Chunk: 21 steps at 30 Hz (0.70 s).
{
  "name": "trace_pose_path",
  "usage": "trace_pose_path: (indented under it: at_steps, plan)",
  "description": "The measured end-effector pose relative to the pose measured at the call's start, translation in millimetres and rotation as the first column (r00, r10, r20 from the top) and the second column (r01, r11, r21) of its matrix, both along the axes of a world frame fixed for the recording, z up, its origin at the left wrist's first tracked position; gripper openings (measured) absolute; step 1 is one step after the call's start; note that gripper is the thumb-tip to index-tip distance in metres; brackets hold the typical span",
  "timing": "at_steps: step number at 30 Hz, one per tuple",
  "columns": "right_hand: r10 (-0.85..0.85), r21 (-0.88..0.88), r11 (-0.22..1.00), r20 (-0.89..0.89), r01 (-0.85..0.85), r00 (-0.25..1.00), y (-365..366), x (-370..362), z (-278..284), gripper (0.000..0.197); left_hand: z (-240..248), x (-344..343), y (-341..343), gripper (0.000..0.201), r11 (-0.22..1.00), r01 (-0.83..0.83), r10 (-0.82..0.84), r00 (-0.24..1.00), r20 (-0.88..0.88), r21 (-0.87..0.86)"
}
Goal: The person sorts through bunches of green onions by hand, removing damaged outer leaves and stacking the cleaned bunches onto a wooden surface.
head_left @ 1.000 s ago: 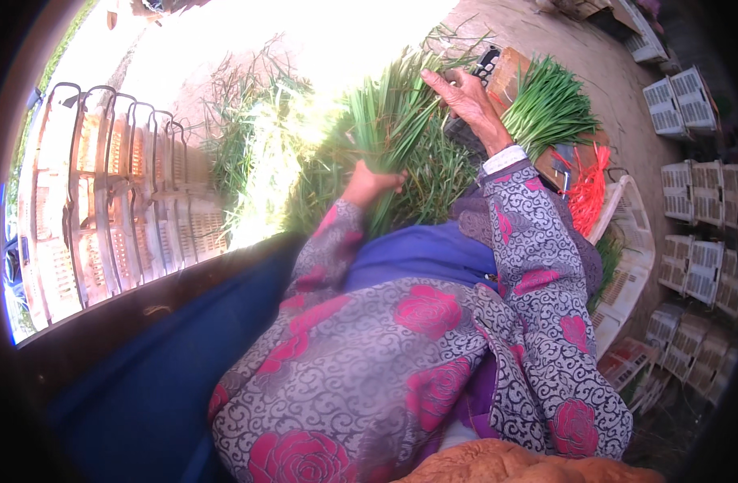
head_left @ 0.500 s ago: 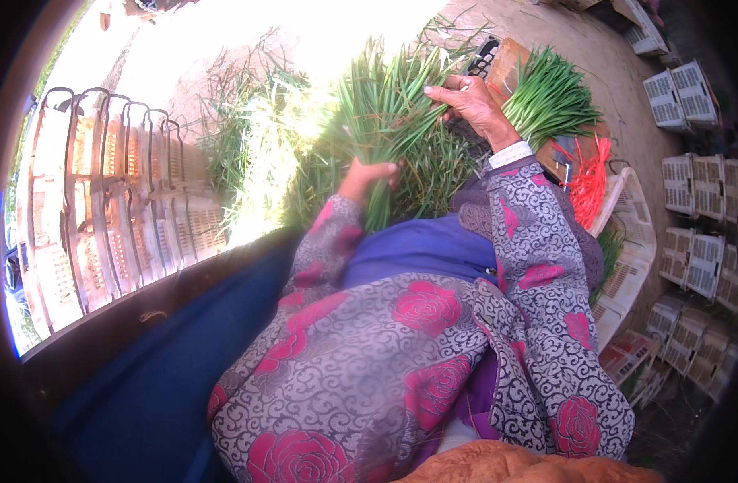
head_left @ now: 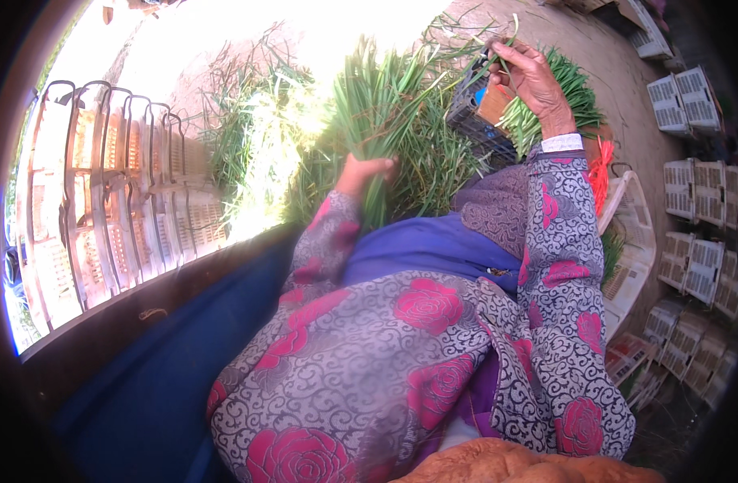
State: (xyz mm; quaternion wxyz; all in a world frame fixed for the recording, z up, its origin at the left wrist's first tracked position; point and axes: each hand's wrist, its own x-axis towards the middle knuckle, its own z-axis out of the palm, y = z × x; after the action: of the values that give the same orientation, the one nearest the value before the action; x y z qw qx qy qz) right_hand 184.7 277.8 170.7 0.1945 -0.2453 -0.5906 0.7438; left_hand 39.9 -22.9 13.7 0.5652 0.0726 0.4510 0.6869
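Observation:
My left hand (head_left: pixel 371 173) is wrapped round the lower stalks of a loose bunch of green chives (head_left: pixel 377 97), which fans out upward and has some dry, brownish blades in it. Farther right, my right hand (head_left: pixel 534 84) is raised, thumb and fingers pinching a few thin chive leaves (head_left: pixel 498 50). Behind and below that hand lies a neat, dense bundle of chives (head_left: pixel 574 84), partly hidden by it. Bright red strips (head_left: pixel 600 173) hang beside my right sleeve.
Loose leaves (head_left: pixel 433 157) are heaped before me. A black plastic crate (head_left: pixel 474 109) stands right of the heap. White crates (head_left: pixel 119 201) are stacked at left; a pale crate (head_left: pixel 630 249) sits at my right, and more crates (head_left: pixel 695 189) line the far right.
My right hand has moved away to the right from the bunch, drawing a few leaves with it, and now covers part of the neat bundle. My left hand keeps its hold.

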Motion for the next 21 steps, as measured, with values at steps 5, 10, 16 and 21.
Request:
trace_pose_path:
  at_steps: [5, 10, 16, 21]
  plan:
    - [-0.086, 0.468, 0.868, 0.473, -0.167, 0.877, -52, -31, -33, 0.047, -6, 1, 10, 0.039, 0.987, 0.139, -0.130, 0.986, -0.104, 0.086]
    - [-0.117, 0.466, 0.881, 0.375, -0.078, 0.920, -56, -36, -85, 0.035, -23, 4, 6, 0.045, 0.984, 0.147, -0.150, 0.988, 0.024, 0.101]
    - [-0.103, 0.225, 0.974, 0.406, 0.011, 0.908, -65, -14, -85, 0.036, -16, 12, 12, 0.044, 0.983, 0.178, -0.176, 0.983, -0.049, 0.048]
    - [-0.113, 0.264, 0.964, 0.262, 0.042, 0.958, -54, -25, -133, 0.030, 0, 16, 5, 0.046, 0.977, 0.212, -0.213, 0.972, -0.104, -0.020]
